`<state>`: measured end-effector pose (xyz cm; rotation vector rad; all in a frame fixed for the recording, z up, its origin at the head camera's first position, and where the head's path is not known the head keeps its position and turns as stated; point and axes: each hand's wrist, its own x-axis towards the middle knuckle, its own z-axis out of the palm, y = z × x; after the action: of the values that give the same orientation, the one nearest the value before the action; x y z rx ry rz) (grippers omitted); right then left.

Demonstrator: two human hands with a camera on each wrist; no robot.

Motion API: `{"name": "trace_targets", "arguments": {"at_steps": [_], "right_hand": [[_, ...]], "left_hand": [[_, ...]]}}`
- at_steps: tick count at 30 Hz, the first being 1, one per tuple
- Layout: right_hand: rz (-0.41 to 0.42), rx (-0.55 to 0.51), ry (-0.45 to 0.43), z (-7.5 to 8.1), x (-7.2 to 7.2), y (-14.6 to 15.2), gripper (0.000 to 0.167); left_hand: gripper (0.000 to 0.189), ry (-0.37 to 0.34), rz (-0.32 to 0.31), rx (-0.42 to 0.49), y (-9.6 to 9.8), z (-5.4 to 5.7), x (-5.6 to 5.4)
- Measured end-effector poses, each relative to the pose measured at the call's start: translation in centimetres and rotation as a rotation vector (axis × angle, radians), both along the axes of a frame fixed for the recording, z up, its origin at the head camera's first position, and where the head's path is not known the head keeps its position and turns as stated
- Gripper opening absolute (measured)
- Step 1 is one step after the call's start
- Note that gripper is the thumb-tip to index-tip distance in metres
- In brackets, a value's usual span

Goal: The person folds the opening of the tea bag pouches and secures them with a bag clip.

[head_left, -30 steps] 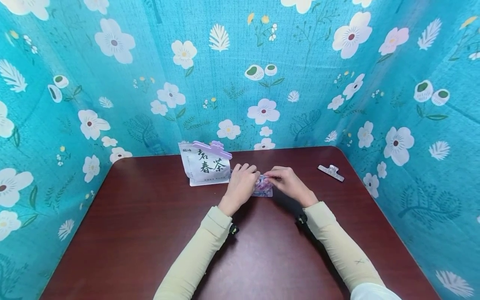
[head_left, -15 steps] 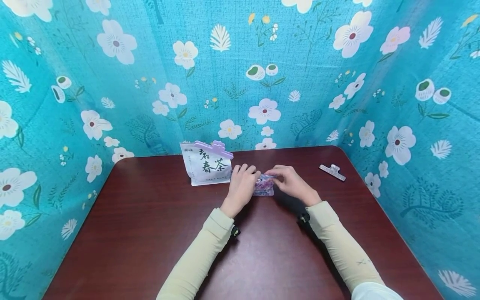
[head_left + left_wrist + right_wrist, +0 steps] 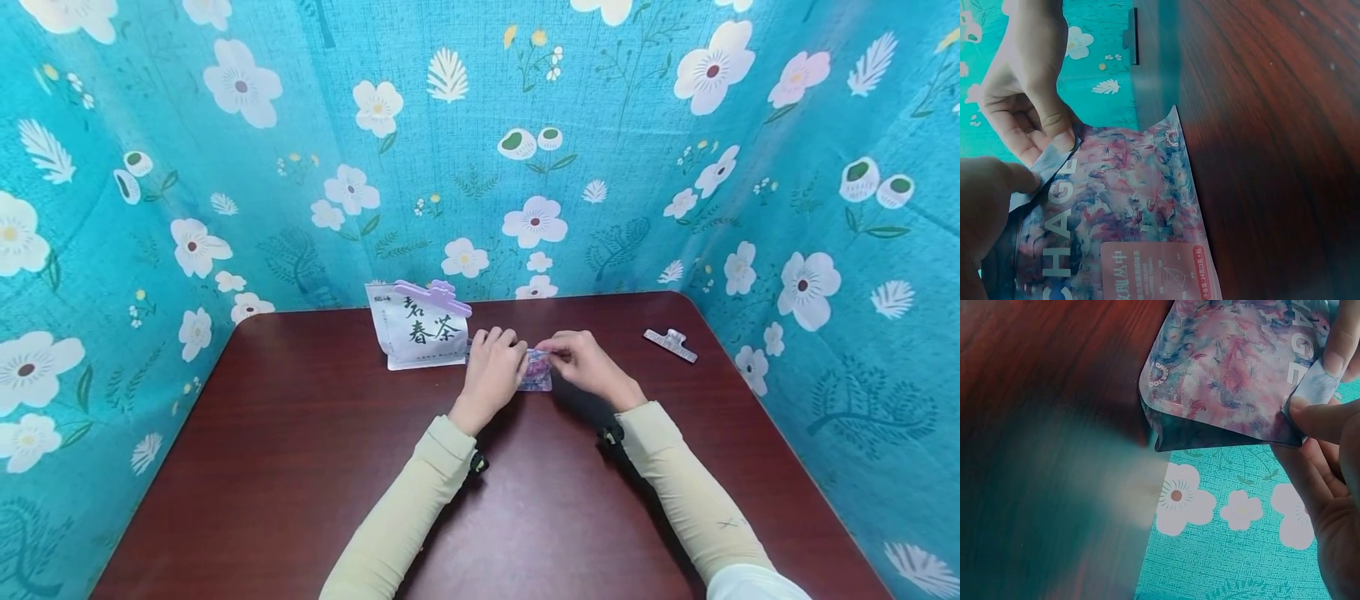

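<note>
A pink-and-blue patterned tea pouch point(image 3: 536, 377) stands on the table between both hands; its white lettering shows in the left wrist view. The top is folded over, leaving a pale flap point(image 3: 1052, 164). My left hand point(image 3: 495, 367) grips the pouch's top left, with the thumb on the flap in the left wrist view. From the other side, my right hand point(image 3: 591, 365) pinches the folded top corner between thumb and fingers, as the right wrist view shows. A white tea bag point(image 3: 420, 333) with a purple clip point(image 3: 435, 295) across its top stands just left of my left hand.
A clear bag clip point(image 3: 671, 343) lies at the table's right rear. The dark red wooden table point(image 3: 315, 467) ends at a blue flowered curtain point(image 3: 450, 167) at the back and sides.
My right fingers shift slightly along the pouch's top edge, looser half a second ago and pinching closely now. My left hand keeps its grip. The head view has swung a little left.
</note>
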<state>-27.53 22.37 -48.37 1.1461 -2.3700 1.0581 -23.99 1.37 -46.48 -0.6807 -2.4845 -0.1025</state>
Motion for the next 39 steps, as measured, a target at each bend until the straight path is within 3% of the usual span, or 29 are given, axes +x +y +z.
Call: {"name": "trace_targets", "arguments": {"at_steps": [9,19,30,39], "right_hand": [[-0.026,0.006,-0.013,-0.03,0.21,-0.11,0.023],[-0.009,-0.003,0.102,0.29,-0.02,-0.9,0.013],[-0.007,-0.019,0.015,0.44,-0.19,-0.66,0.015],[-0.051,-0.037,-0.03,-0.27,0.28,-0.89,0.012]], "left_hand": [[0.016,0.036,-0.014,0.02,0.33,-0.21,-0.35],[0.018,0.047,-0.033,0.01,0.01,-0.2,-0.32],[0.023,0.059,-0.077,0.075,0.25,-0.37,-0.14],[0.016,0.095,-0.041,0.066,0.39,-0.95,-0.27]]}}
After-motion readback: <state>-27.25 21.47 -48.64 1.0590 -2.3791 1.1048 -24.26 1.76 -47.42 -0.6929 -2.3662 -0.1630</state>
